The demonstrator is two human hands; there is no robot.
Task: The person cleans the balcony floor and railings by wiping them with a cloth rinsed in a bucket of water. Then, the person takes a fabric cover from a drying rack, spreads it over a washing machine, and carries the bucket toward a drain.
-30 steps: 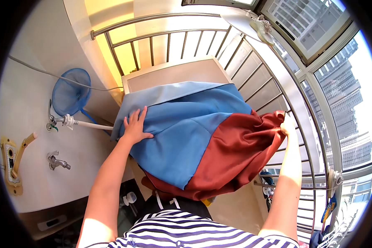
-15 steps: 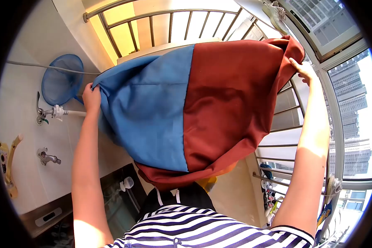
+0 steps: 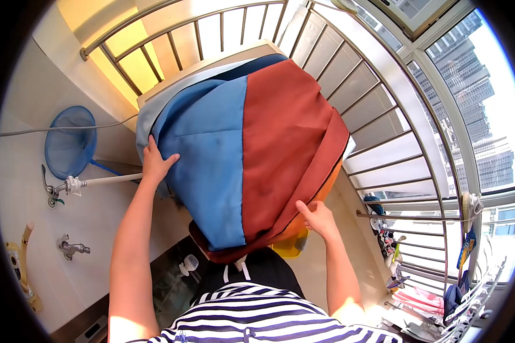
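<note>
A large blue-and-red fabric cover (image 3: 277, 137) drapes in front of me, with a seam between its two main panels. Its lower right border shows an orange panel and a dark edge line. My left hand (image 3: 157, 164) rests on the blue side near its left edge, thumb and fingers spread apart. Along the lower right border, my right hand (image 3: 319, 220) has its thumb over the red-orange edge; the other fingers are curled and partly hidden, closed on the fabric. A pale grey-blue layer shows behind the blue panel at the upper left.
A blue mesh net (image 3: 70, 142) hangs on the left wall above a tap with a white hose (image 3: 114, 179). Below is a second tap (image 3: 72, 247). Metal railing (image 3: 377, 86) curves round the back and right, beside windows. A yellow container (image 3: 292, 246) shows beneath the cover.
The cover has come down from its stretched, raised position and now sags. My right hand has moved down and inward from the upper right corner; my left hand has lowered and spread its fingers.
</note>
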